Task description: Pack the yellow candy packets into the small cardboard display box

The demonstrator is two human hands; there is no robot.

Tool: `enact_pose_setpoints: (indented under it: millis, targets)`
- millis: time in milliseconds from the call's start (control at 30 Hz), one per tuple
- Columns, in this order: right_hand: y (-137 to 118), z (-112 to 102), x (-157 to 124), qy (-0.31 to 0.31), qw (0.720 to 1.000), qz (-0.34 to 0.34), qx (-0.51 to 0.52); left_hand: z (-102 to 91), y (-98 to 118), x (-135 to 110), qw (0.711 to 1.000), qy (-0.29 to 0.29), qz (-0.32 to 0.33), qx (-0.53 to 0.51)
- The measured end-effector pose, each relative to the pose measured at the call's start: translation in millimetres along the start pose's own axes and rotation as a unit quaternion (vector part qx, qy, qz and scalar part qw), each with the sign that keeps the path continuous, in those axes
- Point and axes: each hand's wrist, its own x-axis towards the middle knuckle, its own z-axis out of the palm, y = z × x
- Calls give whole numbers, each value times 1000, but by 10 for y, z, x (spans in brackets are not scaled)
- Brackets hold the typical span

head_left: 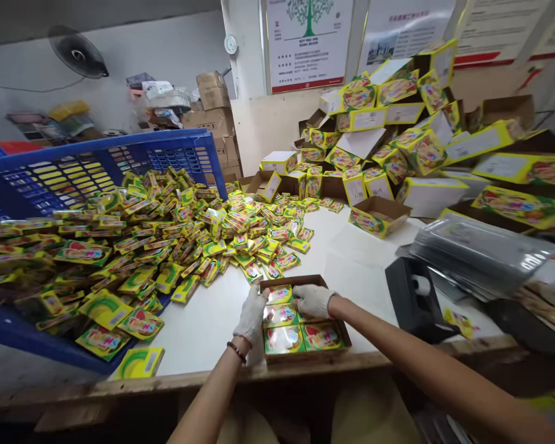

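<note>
White tabletop (351, 259) near front edge: open carton (305, 320) approx half-filled w/ packets, gloved left hand (251, 317) gripping its left wall, right hand (312, 300) flat pressing packets (282, 316) inside, big loose pile (166, 234) left unpacked.

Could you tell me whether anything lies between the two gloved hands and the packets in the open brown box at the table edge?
Nothing visible does. The left hand and the right hand already rest on the packets inside the brown box. The loose packet pile and tape dispenser lie off to either side.

Both gloved hands, left hand (252, 314) and right hand (312, 300), press packets (282, 339) into a box (305, 282).
</note>
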Motion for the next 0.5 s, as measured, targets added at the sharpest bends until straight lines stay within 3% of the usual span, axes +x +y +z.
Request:
enact_pose_setpoints:
  millis: [67,167,300,400,500]
  targets:
    - [21,96,134,-21,999,11,-40,36,-70,73,1000,-13,11,13]
    - [36,150,189,-54,996,12,-70,-64,-166,190,989,-24,45,137]
    - [63,146,191,-92,992,13,-87,-502,-187,580,948,9,46,315]
    - [88,149,198,-77,993,13,-86,-872,-159,949,902,83,31,423]
    - [104,149,194,-72,994,25,-73,-1086,-169,1187,855,100,32,508]
